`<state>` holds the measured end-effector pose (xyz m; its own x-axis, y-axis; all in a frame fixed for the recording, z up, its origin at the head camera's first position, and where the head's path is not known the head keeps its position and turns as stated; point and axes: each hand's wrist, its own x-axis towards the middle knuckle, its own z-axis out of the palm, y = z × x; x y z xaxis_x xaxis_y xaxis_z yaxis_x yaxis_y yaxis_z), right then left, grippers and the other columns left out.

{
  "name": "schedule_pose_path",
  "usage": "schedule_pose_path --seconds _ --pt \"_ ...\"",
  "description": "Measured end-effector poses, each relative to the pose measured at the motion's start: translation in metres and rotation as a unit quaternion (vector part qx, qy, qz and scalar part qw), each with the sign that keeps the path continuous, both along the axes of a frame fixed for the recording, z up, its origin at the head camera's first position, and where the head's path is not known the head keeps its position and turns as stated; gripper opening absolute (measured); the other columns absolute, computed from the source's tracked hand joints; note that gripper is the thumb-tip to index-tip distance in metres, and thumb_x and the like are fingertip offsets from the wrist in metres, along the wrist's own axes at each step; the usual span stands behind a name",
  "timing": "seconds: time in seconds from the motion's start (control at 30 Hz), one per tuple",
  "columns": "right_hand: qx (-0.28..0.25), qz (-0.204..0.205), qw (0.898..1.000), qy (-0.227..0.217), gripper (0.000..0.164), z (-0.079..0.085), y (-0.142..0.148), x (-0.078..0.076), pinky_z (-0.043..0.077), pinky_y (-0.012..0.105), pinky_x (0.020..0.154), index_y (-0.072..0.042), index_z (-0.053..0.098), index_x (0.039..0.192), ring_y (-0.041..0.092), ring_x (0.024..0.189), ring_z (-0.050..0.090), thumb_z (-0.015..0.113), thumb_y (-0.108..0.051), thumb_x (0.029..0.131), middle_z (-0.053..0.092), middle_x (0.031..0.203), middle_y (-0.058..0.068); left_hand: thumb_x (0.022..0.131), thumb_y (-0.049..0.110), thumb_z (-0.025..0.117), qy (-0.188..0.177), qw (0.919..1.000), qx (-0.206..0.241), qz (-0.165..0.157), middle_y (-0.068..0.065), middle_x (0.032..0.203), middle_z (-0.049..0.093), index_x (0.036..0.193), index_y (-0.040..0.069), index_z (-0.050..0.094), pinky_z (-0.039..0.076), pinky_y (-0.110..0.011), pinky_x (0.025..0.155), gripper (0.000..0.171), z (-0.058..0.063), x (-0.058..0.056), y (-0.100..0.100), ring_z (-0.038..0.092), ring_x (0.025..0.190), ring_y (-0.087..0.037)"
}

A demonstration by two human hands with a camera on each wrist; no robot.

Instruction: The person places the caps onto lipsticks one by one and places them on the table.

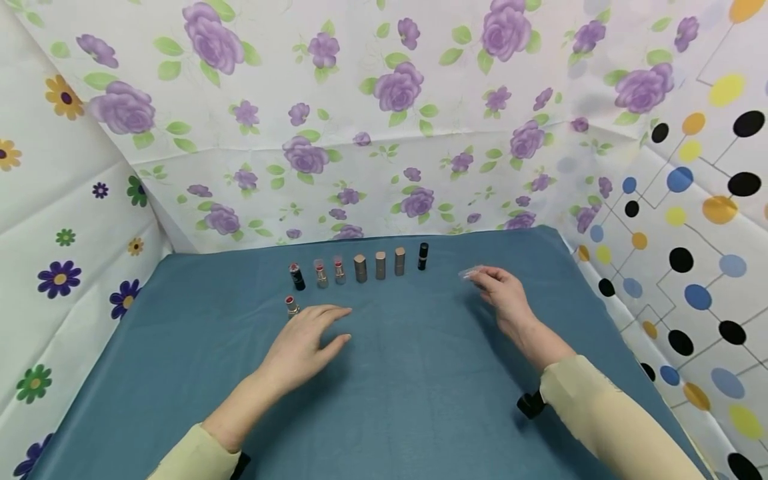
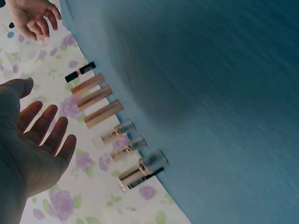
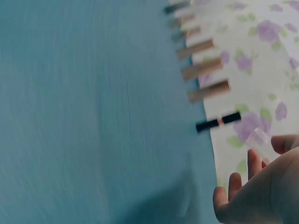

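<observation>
My right hand (image 1: pixel 504 297) pinches a small clear plastic cap (image 1: pixel 470 272) between thumb and fingers, above the right part of the table. In the right wrist view the same cap shows at the fingertips. My left hand (image 1: pixel 303 343) is open with nothing in it, its thumb apart from the fingers. Just beyond it stands a lipstick with a red tip (image 1: pixel 291 304), its lower part hidden by the hand. Behind that one is a black lipstick (image 1: pixel 297 277), at the left end of a row. Two clear-capped lipsticks (image 1: pixel 321 275) stand beside it.
Three brownish-gold tubes (image 1: pixel 381 266) continue the row, and a black tube with a thin band (image 1: pixel 423 257) ends it on the right. A blue cloth (image 1: pixel 408 387) covers the table. Floral sheets (image 1: pixel 372 180) hang behind, and a dotted sheet (image 1: pixel 702 267) hangs at the right.
</observation>
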<state>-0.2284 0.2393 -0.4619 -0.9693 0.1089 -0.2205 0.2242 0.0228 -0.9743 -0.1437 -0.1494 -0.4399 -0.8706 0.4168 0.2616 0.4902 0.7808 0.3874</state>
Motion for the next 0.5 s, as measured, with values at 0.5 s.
schedule_pose_path --seconds 0.5 --pt "-0.127 -0.022 0.990 -0.062 0.040 -0.009 -0.032 0.033 0.042 0.045 0.109 -0.003 0.056 0.134 0.023 0.111 0.061 0.068 -0.024 0.102 0.070 0.101 -0.004 0.097 0.020 0.073 -0.049 0.9744 0.146 0.164 -0.019 0.136 0.053 0.147 0.003 0.050 0.041 -0.060 0.098 0.058 -0.004 -0.014 -0.070 0.047 0.124 -0.038"
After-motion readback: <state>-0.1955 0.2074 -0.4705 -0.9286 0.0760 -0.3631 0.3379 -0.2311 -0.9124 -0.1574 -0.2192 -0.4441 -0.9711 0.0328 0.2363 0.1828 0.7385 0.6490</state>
